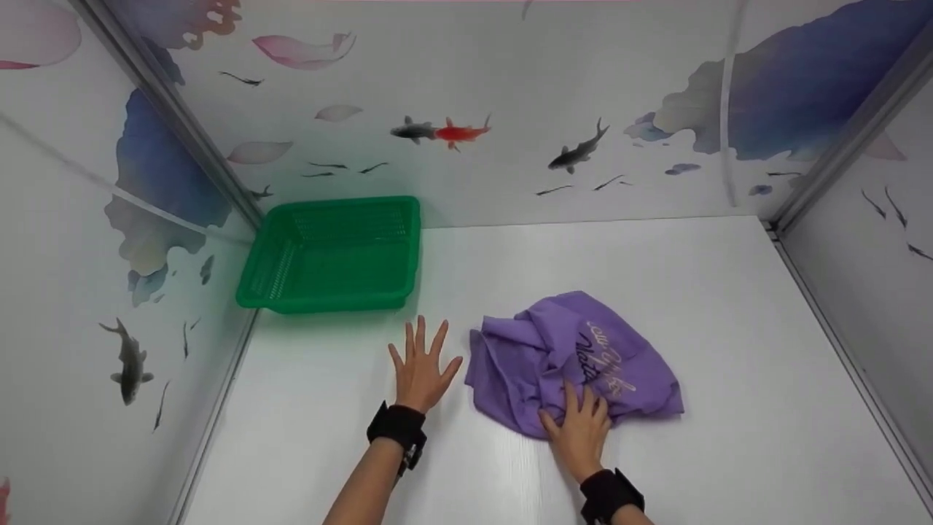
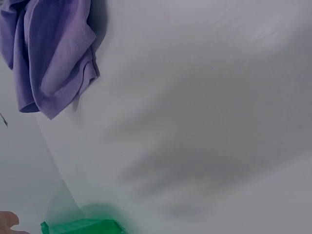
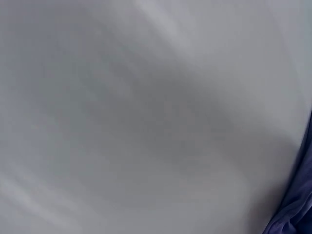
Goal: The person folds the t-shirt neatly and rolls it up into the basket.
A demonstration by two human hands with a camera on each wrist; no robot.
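A crumpled purple cloth [image 1: 510, 364] with pale and dark lettering, which looks like a T-shirt, lies on the white table right of centre. My right hand [image 1: 583, 434] rests on its near edge, fingers spread over the fabric; whether they pinch any of it cannot be told. Left of the cloth, my left hand [image 1: 421, 375] is held with fingers spread and nothing in it. Folds of the cloth [image 2: 58, 58] show at upper left in the left wrist view, where a bit of the left hand [image 2: 7, 223] appears low. In the right wrist view only a dark cloth edge [image 3: 297, 209] shows.
A green plastic basket [image 1: 332, 300] stands at the table's back left corner, beyond my left hand. White panels with painted fish and petals [image 1: 496, 182] enclose the table [image 1: 306, 437] at the back and both sides. Both wrists wear black bands [image 1: 397, 426].
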